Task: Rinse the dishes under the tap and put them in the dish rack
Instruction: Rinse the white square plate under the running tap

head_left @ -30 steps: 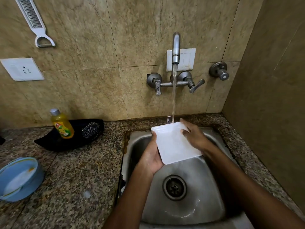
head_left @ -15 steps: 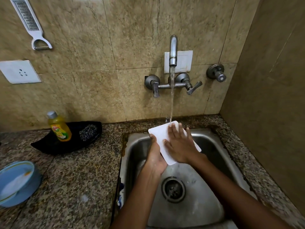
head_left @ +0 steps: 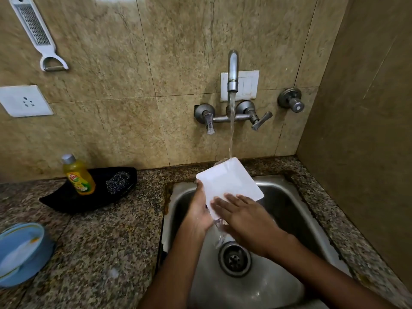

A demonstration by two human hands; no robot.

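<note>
Head view: a white square plate (head_left: 227, 181) is held tilted over the sink (head_left: 289, 219), its far corner under the tap (head_left: 233, 72) stream.
Left hand (head_left: 198, 212): grip closed on the plate's left edge, thumb on the top face, fingers hidden beneath.
Right hand (head_left: 243, 215): open, no grip; straight, spread fingers lie flat on the plate's near face.
Water: runs off the plate's low corner toward the drain (head_left: 234, 259).
Worktop (head_left: 100, 237): yellow soap bottle (head_left: 78, 175) leaning on a black tray (head_left: 66, 199) holding a scrubber (head_left: 117, 181); blue bowl (head_left: 20, 253) at the left edge.
</note>
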